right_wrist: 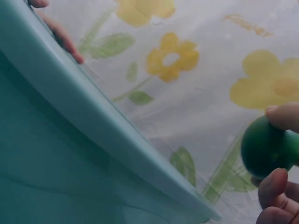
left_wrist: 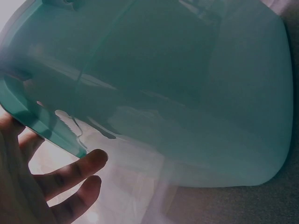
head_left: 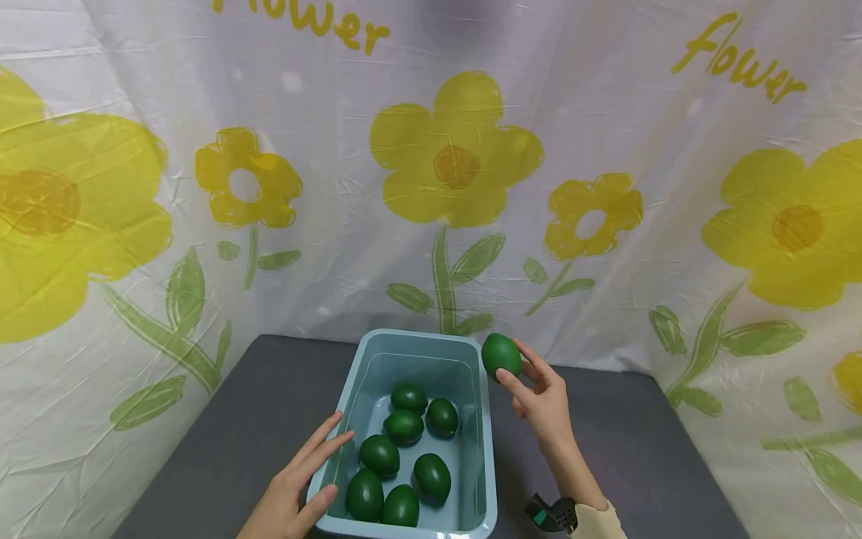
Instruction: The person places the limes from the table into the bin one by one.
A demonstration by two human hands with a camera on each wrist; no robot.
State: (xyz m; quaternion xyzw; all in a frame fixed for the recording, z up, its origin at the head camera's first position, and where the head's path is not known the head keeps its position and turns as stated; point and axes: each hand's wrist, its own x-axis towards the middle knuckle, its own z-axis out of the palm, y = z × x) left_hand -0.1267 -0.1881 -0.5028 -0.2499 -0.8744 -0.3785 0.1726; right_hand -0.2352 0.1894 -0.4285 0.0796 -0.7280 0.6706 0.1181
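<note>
My right hand [head_left: 542, 397] pinches a smooth, dark green oval fruit [head_left: 501, 356] between thumb and fingers, beside the far right corner of a light blue plastic bin [head_left: 491, 479]. In the right wrist view, the held fruit [right_wrist: 266, 148] is above the level of the bin's rim [right_wrist: 117, 126]. Several more green fruits [head_left: 432, 477] lie on the bin's floor, mostly toward its near end and left side. At the bin's left rim rests my left hand [head_left: 292, 479], its fingers spread and extended. From the left wrist, those fingers [left_wrist: 74, 175] show beside the rim, outside the wall.
The bin stands on a dark grey tabletop [head_left: 236, 449]. White cloth [head_left: 337, 254] printed with yellow flowers hangs behind the table and along both sides. A black strap device [head_left: 552, 515] sits on my right wrist, near a beige sleeve [head_left: 598, 524].
</note>
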